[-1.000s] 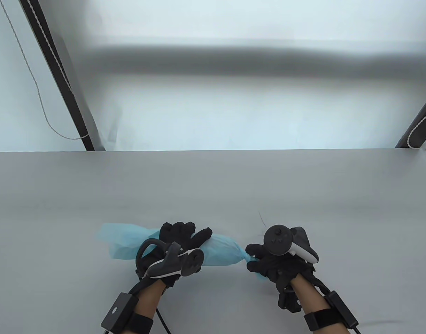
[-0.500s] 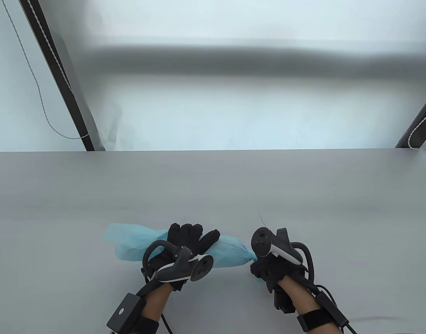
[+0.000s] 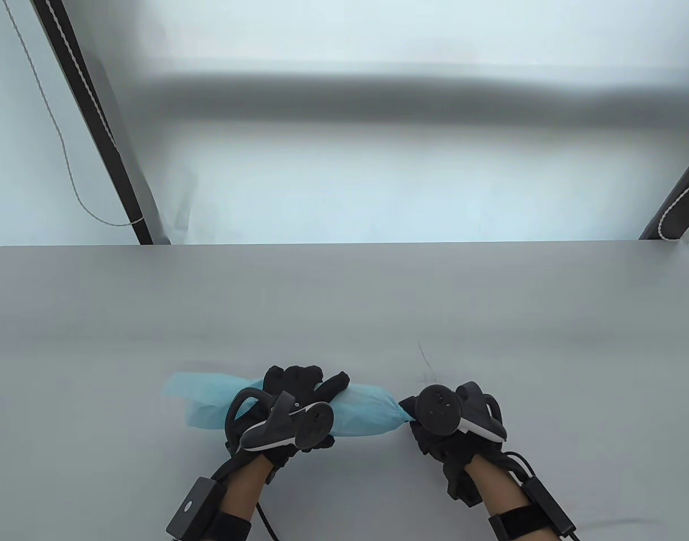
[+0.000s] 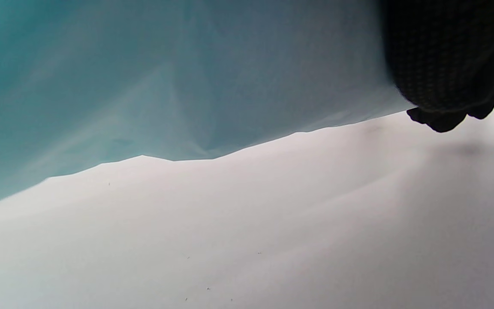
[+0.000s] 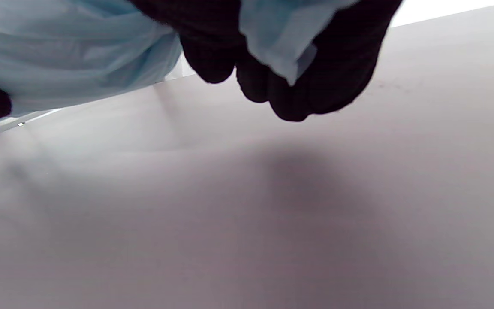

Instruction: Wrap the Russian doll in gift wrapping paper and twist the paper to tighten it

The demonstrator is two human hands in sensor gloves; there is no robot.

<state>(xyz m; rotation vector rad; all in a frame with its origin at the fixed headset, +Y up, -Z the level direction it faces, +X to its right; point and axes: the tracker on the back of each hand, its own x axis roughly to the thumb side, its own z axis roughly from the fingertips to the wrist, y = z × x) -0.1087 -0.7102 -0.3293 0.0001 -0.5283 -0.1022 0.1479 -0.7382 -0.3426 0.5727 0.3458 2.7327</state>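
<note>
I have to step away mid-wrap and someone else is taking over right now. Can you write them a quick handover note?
Left hand: grips the middle of the wrapped bundle, fingers curled over its top.
Right hand: pinches the gathered right end of the blue wrapping paper.
The bundle lies sideways on the table near its front edge; the doll itself is hidden inside the paper.
Done: the paper is rolled round the doll and the right end is bunched into a neck.
Left: finish tightening the right twist, then twist the left end, which lies loose and flared.
</note>
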